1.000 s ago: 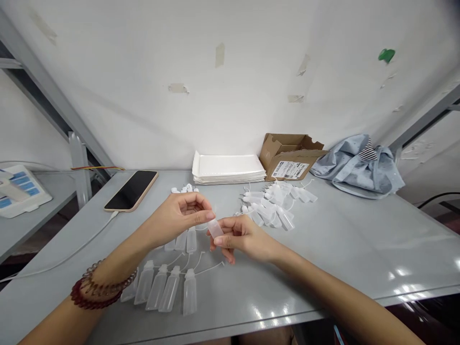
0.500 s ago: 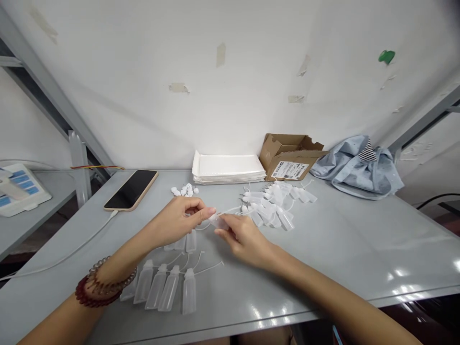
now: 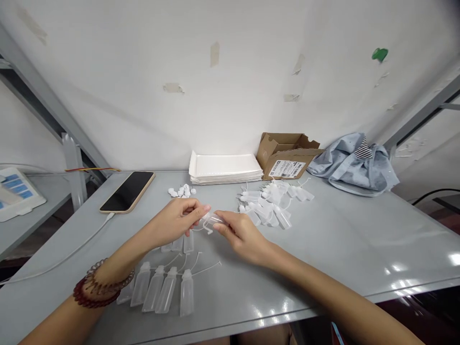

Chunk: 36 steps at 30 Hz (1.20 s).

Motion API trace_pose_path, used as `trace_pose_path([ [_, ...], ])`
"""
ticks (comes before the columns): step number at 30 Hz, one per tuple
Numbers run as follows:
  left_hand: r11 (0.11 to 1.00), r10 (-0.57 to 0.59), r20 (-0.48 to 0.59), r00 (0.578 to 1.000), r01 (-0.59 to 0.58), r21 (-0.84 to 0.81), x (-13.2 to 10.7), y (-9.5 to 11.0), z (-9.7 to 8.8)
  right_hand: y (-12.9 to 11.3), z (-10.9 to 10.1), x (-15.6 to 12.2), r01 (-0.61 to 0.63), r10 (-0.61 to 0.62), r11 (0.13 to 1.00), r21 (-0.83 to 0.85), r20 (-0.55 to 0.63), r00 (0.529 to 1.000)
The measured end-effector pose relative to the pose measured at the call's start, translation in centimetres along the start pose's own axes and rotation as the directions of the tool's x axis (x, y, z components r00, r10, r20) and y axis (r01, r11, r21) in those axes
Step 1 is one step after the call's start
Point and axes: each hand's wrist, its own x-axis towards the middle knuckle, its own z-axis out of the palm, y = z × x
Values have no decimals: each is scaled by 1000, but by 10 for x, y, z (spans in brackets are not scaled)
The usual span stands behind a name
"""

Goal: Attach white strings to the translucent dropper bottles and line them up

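My right hand (image 3: pixel 241 235) pinches a small clear plastic bottle (image 3: pixel 214 219) above the grey table (image 3: pixel 323 249). My left hand (image 3: pixel 177 221) meets it from the left, fingertips pinched at the bottle's neck end, where a thin white tether curls down. Below my hands lies a row of several similar flat clear bottles (image 3: pixel 161 290) with tethered caps. A loose heap of more bottles (image 3: pixel 269 203) lies to the right of my hands. Small white caps (image 3: pixel 181 190) sit in a cluster behind my left hand.
A phone (image 3: pixel 127 191) on a white cable lies at the back left. A stack of white trays (image 3: pixel 225 167), an open cardboard box (image 3: pixel 285 154) and a bundled blue cloth (image 3: pixel 354 165) line the wall. A grey metal shelf frame (image 3: pixel 72 158) stands left.
Both hands have moved slightly away from me with the bottle. The bottle has turned from pointing up-left to lying more level between my fingers.
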Motion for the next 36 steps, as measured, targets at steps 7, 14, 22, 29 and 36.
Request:
trace_pose_path([
  [7, 990, -87, 82, 993, 95, -101, 2, -11, 4, 2, 11, -3, 160, -238, 695, -701, -14, 971],
  [14, 989, -132, 100, 986, 138, -61, 0, -4, 4, 0, 12, -4, 145, -235, 669, -729, -23, 972],
  [22, 993, 45, 34, 998, -49, 109, 0, -6, 6, 0, 2, -1, -65, 65, 998, 3, -6, 998],
  [29, 976, 168, -1, 986, -166, 142, -4, 0, 3, -1, -14, 4, -540, 206, 264, 799, 501, 841],
  [36, 959, 279, -48, 959, -275, 72, -5, 4, 2, 5, -14, 2, -575, 111, 45, 817, 568, 816],
])
